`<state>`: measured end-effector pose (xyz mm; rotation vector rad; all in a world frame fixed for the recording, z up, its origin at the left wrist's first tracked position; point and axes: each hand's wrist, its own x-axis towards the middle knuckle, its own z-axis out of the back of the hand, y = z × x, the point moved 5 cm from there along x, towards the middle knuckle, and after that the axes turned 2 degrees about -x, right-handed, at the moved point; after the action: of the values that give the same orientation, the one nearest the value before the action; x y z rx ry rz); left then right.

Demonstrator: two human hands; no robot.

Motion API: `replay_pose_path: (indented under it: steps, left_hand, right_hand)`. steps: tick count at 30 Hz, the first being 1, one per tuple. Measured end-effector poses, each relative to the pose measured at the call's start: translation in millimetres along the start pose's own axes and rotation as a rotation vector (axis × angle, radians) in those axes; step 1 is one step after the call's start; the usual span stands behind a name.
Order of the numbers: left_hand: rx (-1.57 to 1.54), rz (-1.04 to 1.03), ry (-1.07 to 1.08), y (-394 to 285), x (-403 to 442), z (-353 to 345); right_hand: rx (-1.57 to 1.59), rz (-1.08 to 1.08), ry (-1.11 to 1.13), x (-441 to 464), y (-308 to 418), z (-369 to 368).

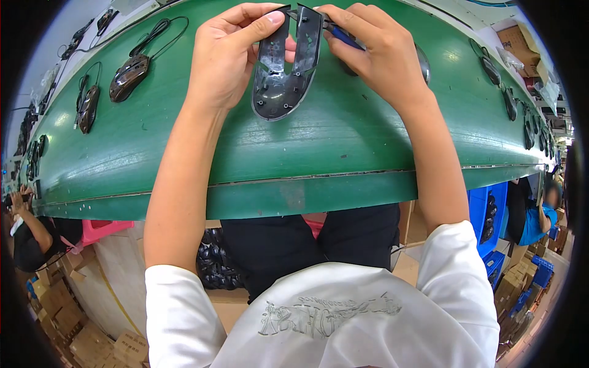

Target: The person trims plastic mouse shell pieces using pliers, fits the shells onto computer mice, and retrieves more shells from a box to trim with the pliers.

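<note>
A black plastic computer mouse top shell [284, 97] is held up over the green bench, its hollow inner side with small posts facing me. My left hand [236, 46] is closed on the shell's upper left prong, the thumb lying on top. At the upper right prong, my right hand [380, 52] is closed around a slim tool with dark blue handles, which looks like pliers [343, 35]. The tool's tip reaches the prong's top edge; its jaws are mostly hidden. Behind my right hand a dark, shiny rounded object [423, 64] is partly covered.
Corded mice [130, 76] lie on the green bench [343, 138] to the left, and more [489, 67] line the right. Below the bench is a box of dark mouse parts [216, 260]. Blue crates [485, 214] stand at right. Other people [540, 218] sit at both sides.
</note>
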<state>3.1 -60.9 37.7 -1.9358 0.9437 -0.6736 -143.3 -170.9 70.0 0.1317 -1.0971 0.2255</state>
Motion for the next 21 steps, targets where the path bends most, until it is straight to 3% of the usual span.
replay_pose_path:
  steps: [3, 14, 18, 21]
  left_hand:
    - [0.002, 0.011, -0.002, -0.5, -0.4, -0.7]
    - [-0.219, 0.011, 0.101, 1.4, 1.0, 7.0]
    - [-0.547, 0.08, 0.258, 6.6, -2.9, -3.7]
    - [-0.531, -0.01, 0.322, 7.8, -4.3, -8.8]
  right_hand:
    - [-0.116, -0.209, 0.279, 7.9, 7.5, 2.6]
    - [-0.07, -0.335, 0.185, -1.8, -1.8, -4.1]
    - [-0.088, -0.335, 0.106, 14.6, 14.5, 8.6]
    - [-0.107, -0.28, 0.083, 21.1, 23.1, 9.3]
